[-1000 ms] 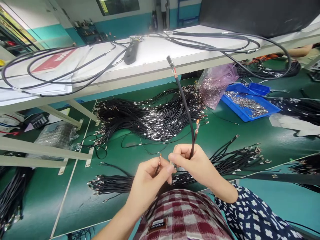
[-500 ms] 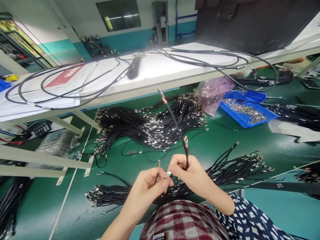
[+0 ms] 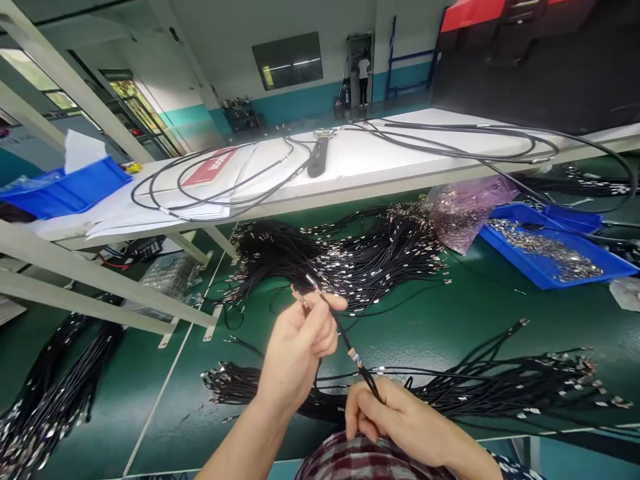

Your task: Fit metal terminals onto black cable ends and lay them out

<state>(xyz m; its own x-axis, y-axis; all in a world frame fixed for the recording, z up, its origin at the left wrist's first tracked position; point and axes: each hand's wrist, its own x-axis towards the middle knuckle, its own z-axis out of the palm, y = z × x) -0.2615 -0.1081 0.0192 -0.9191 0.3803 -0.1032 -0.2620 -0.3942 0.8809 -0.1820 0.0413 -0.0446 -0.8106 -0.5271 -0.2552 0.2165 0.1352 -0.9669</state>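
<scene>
Near the middle, my left hand point(image 3: 300, 347) is closed on black cables close to their metal-tipped ends, which stick out above its fingers. Lower and to the right, my right hand point(image 3: 387, 417) is wrapped round black cables point(image 3: 369, 379). One cable runs up from it to my left hand, and a metal terminal with orange point(image 3: 355, 357) shows just above the right fist. Behind both hands a bundle of short black cables point(image 3: 485, 383) lies across the green table point(image 3: 415, 333). A larger cable pile point(image 3: 320, 257) lies farther back.
A blue tray point(image 3: 550, 280) of small metal parts and a pink bag point(image 3: 463, 210) stand at the right. Above the table, a white shelf point(image 3: 350, 172) holds looped cables and a black-handled tool point(image 3: 318, 157). More cables point(image 3: 65, 387) lie at the left.
My left hand has moved up and now grips the cables near their ends. My right hand has moved lower, away from it. The view has shifted, showing more at the left.
</scene>
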